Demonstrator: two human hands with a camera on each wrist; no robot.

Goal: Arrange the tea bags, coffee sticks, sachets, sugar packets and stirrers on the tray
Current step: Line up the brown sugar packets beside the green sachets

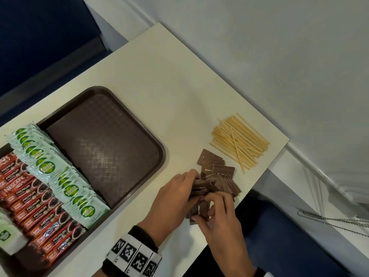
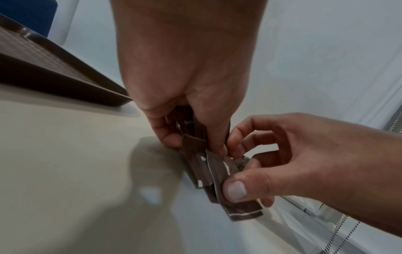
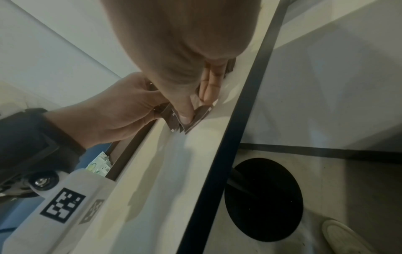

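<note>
A pile of brown sugar packets lies on the white table near its right front edge. My left hand and right hand both pinch a bunch of these brown sugar packets just above the table; the right thumb presses on the stack. Wooden stirrers lie in a heap behind the packets. The brown tray sits to the left, bearing green Coco sachets and red Nescafe coffee sticks in rows on its left part. Tea bags are not clearly in view.
The tray's right part is bare. The table's front edge runs right beside my hands, with blue floor below. A white wall stands behind the stirrers. A white packet with a green label shows at the far left.
</note>
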